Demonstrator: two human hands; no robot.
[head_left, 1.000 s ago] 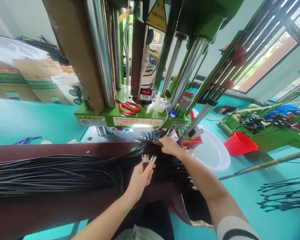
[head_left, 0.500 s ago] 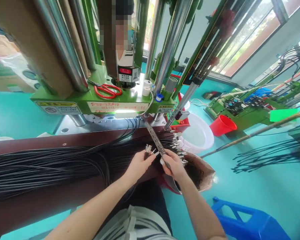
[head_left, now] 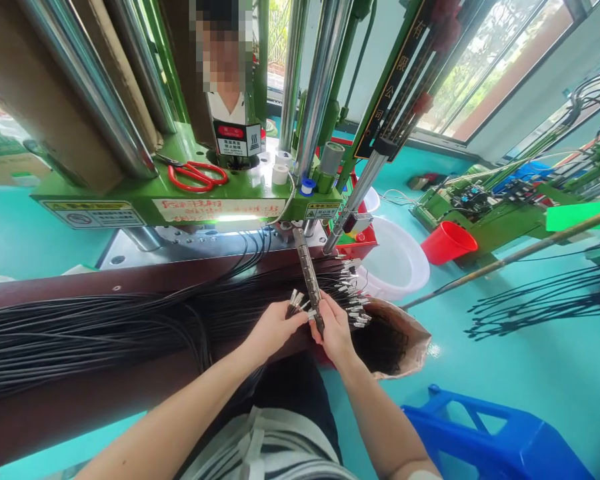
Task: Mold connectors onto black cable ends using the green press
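My left hand (head_left: 280,328) is closed around several black cables, whose silver connector ends (head_left: 295,301) stick up past the fingers. In my right hand (head_left: 334,325) is a narrow metal bar with a row of slots (head_left: 309,272), gripped near its lower end and pointing up towards the machine. The two hands are close together, and a cable end from the left thumb reaches the bar's lower part. Behind them, a thick layer of black cables (head_left: 105,333) lies along the brown table (head_left: 55,427), with many silver ends (head_left: 350,293) at its right edge.
A green press (head_left: 145,193) stands ahead, with red-handled scissors (head_left: 197,177) on it and a person behind it. To the right are a paper-lined bin (head_left: 415,340), a white tub (head_left: 400,260), a red bucket (head_left: 449,243), a long pole (head_left: 505,263) and a blue stool (head_left: 510,433).
The metal bar has turned in my right hand and stands steeper, with its slotted face seen more edge-on. My left hand still grips the cables. The view has shifted slightly.
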